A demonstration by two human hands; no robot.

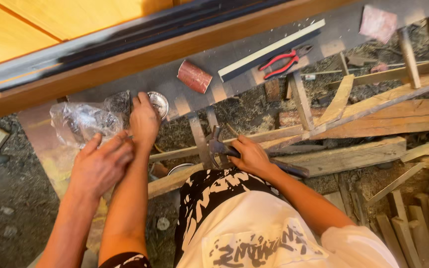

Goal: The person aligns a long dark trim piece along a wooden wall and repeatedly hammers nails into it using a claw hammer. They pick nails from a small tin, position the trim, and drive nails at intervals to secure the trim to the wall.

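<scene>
Hammer head-up, handle running right

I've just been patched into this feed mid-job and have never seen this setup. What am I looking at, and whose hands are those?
There is one picture, taken by a camera on a person's head, looking down over their white shirt and patterned shorts. No machine is involved, only bare hands.

The right hand grips a hammer. The left hand reaches to a round metal lid on the grey bench. I cannot tell whether it grips it.

A third hand at far left, beside a clear plastic bag, seems to belong to a co-worker.

Also on the bench are a red sandpaper roll, red-handled pliers and a long straight strip. Scrap wood lies on the ground below.
</scene>
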